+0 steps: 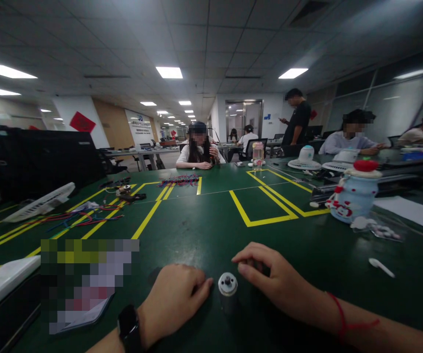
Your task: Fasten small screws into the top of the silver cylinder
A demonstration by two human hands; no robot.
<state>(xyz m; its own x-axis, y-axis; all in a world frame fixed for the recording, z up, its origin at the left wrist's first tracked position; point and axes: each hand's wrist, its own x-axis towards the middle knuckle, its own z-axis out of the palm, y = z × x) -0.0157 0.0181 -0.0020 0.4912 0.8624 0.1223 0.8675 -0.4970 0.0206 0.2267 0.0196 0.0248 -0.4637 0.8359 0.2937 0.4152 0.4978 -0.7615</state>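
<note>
A small cylindrical electric motor [228, 285], silver on its top face and dark along the side, stands upright on the green table between my two hands. Just left of it, my left hand [176, 296] rests on the tabletop with its fingers curled under and the thumb lying toward the motor; nothing shows in it. On the other side, my right hand [270, 274] is loosely bent, thumb and forefinger apart, with nothing between them. Neither hand appears to touch the motor.
Loose coloured wires [86, 215] lie at the left, and a bundle of wires [182, 180] farther back. A blue bottle with a red lid [358, 191] and a white earphone-like piece [381, 267] are at the right. Across the table sits a person [197, 152].
</note>
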